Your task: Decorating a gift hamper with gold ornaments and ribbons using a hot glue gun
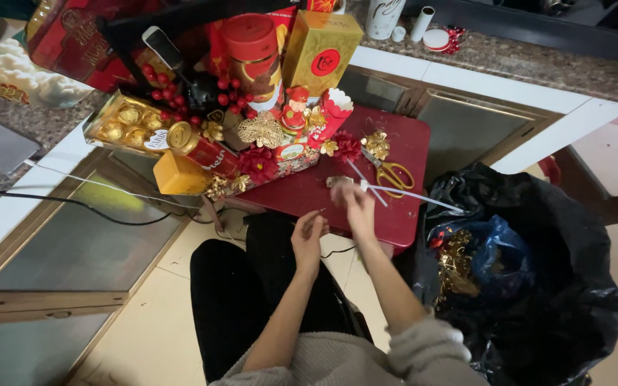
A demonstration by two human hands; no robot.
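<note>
Hands: two, over the near edge of a red table. Left hand curled narrow, fingertips pinched; whatever it holds is too thin to tell, perhaps a wire. Right hand blurred, fingers closed around a white stick that runs right across the table.

Scissors: one pair, yellow handles, lying just beyond the right hand.
Gift arrangement: one, crowded, at the table's far left.
Red tins: two.
Gold boxes: two.
Black bag: one, open, right of the table.

Risks, as judged: the stick's free end could sweep the scissors, or a sleeve could topple the arrangement. Its yellow box overhangs the edge.
</note>
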